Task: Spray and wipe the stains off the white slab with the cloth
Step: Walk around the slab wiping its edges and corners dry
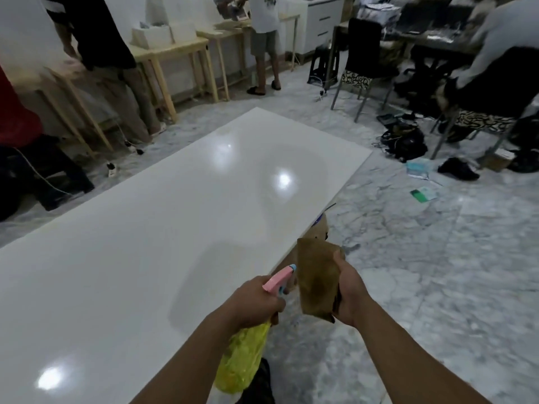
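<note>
Grey-veined marble floor [408,258]; pale wooden tables [172,51] along the far wall, black chairs [366,53] by a cluttered desk [431,39] far right.

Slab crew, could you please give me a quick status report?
Left hand grips spray bottle. Right hand holds brown cloth. White slab: no stains visible. Nothing on it.

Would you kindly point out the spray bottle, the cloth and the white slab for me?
spray bottle [243,360]: head view, on its yellow body below the left hand.
cloth [318,279]: head view, middle of the brown folded cloth.
white slab [151,228]: head view, bare glossy top surface.
</note>
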